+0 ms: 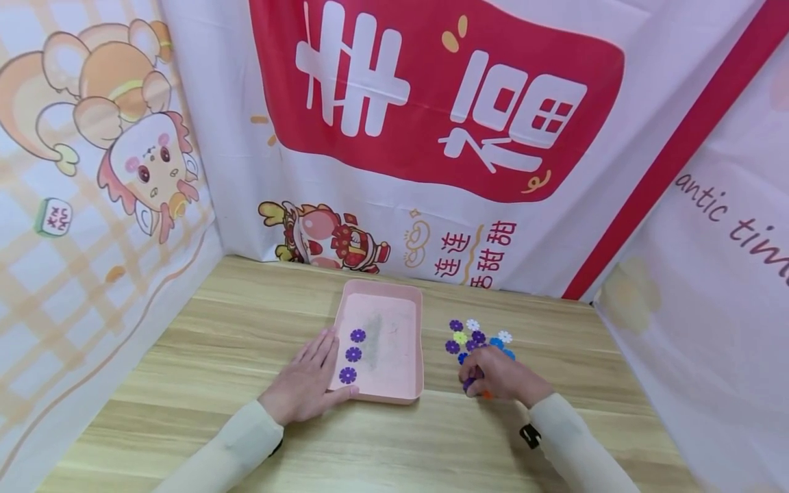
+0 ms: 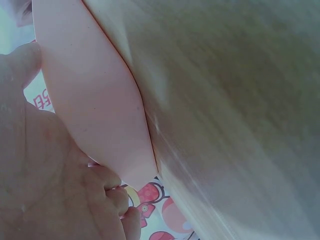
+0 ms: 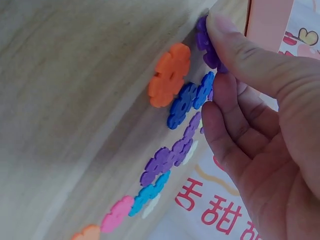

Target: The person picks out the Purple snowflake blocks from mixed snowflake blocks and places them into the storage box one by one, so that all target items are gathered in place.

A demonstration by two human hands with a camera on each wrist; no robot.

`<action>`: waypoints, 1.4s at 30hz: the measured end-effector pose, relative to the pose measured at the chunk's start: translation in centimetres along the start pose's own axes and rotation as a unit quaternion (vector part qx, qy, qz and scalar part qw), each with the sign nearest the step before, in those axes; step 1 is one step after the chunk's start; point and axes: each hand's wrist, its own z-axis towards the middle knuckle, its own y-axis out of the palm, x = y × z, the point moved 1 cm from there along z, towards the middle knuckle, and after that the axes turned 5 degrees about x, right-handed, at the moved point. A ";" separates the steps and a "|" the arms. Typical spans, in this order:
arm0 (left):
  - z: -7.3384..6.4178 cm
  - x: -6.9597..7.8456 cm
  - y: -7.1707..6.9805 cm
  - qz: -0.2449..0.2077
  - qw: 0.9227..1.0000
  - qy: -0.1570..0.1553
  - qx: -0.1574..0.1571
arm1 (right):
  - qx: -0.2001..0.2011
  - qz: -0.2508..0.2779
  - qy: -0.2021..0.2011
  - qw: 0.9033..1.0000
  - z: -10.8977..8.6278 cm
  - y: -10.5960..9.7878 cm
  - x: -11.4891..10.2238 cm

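My left hand point(image 1: 303, 385) rests against the left side and near corner of a pink plastic tray point(image 1: 394, 342), its fingers extended. In the left wrist view the fingers lie along the tray's outer wall point(image 2: 95, 90). Three purple snowflake discs point(image 1: 353, 354) form a column inside the tray, near its left wall. To the right of the tray, my right hand point(image 1: 504, 373) pinches another purple snowflake disc point(image 3: 204, 42) between thumb and fingers at the tabletop. An orange disc point(image 3: 170, 75) and blue discs point(image 3: 182, 105) lie close to those fingertips.
A loose cluster of snowflake discs, among them purple, white point(image 1: 472, 324), yellow-green point(image 1: 460, 337), light blue and pink point(image 3: 117, 213), lies around the right hand. Printed cloth point(image 1: 431, 226) hangs behind the wooden table point(image 1: 246, 322) and on both sides.
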 end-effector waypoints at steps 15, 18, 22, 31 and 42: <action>-0.1 -0.1 0.0 -0.009 1.000 -0.005 0.001 | -0.029 -0.044 -0.026 0.998 0.4 -1.0 -1.2; -0.1 -0.1 0.0 -0.010 1.000 -0.006 0.000 | -0.043 -0.044 -0.030 0.998 0.5 -1.6 -1.7; -0.1 -0.1 0.0 -0.013 1.000 -0.008 0.000 | -0.054 -0.053 -0.011 0.997 1.0 -2.5 -2.3; -0.2 -0.1 -0.1 -0.013 1.000 -0.007 0.001 | -0.048 -0.073 0.009 0.996 3.5 -4.4 -3.3; -0.1 0.0 -0.1 -0.015 1.000 -0.006 0.002 | -0.016 -0.048 -0.015 0.999 7.6 -5.3 -5.8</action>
